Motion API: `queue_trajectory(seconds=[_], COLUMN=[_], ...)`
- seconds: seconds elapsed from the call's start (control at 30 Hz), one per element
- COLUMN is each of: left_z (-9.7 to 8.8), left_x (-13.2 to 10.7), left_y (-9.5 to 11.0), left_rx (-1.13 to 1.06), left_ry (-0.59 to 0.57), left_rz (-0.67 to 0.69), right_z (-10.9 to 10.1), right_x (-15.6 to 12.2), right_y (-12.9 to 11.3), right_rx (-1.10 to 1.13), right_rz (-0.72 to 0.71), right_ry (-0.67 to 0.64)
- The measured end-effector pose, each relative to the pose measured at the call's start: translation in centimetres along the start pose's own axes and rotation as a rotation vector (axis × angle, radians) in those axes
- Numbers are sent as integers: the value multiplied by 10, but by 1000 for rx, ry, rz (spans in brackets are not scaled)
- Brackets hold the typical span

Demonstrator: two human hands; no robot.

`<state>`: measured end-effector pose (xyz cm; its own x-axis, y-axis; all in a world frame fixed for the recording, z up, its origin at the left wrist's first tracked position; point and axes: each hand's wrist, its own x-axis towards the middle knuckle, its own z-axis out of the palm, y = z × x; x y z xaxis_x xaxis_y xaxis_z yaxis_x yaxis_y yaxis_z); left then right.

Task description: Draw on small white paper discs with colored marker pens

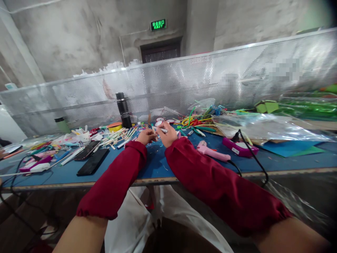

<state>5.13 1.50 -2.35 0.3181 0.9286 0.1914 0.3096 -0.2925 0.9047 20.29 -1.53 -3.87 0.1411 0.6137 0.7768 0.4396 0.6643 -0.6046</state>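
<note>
1. Gripped a white pen-like tool (163,130) in the right hand (167,134), with fingers closed narrowly around the barrel, just above the blue tabletop (155,167).
2. Held the left hand (146,136) just beside the right, with thumb and fingertips bent close together; could not tell whether anything small was pinched there.
3. Judged the pen-like tool light and stiff, probably smooth enough to turn or slip in a loose pinch; seemed unlikely to break under ordinary finger pressure.
4. Seemed best to take hold around the barrel, near the working end, for finer control; could not make out the tip.
5. Saw loose pale sticks (118,136) and a black phone (93,162) to the left, with a black bottle (123,110) upright behind.
6. Saw a pink glue gun (214,153) and a purple-and-white power strip (240,147) to the right.
</note>
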Motion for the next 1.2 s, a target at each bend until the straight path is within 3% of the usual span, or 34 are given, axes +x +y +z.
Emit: queue_trajectory(seconds=[1.2], left_z=[-1], left_x=[3], left_y=[-3], left_rx=[-34], left_ry=[-11], left_rz=[11], right_z=[-1], right_x=[1], right_y=[-1], right_rx=[-22], right_rz=[22], right_ry=[44])
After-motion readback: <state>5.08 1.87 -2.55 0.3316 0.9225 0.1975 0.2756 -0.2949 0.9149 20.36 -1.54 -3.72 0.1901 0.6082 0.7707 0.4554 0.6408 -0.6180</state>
